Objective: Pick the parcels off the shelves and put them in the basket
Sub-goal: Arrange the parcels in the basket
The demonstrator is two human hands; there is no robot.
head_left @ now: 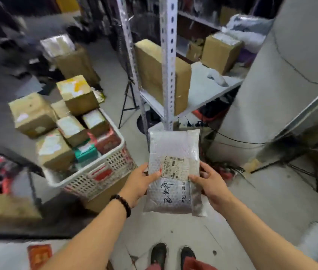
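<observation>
A silver bubble-wrap parcel (pixel 173 164) with a shipping label and black handwriting is held flat in front of me, above the floor. My left hand (pixel 140 182) grips its left edge with the thumb on top, and my right hand (pixel 209 182) grips its right edge the same way. To the left stands the white lattice basket (pixel 103 172), piled with several cardboard boxes (pixel 56 151). On the metal shelf (pixel 203 90) ahead sit a tall brown box (pixel 154 75) and another brown box (pixel 221 51).
A perforated shelf post (pixel 168 61) rises just beyond the parcel. A black tripod (pixel 129 98) stands between basket and shelf. Cables and red items (pixel 224 168) lie on the floor at right. A grey pillar (pixel 283 75) fills the right side. My shoes (pixel 171 254) are below.
</observation>
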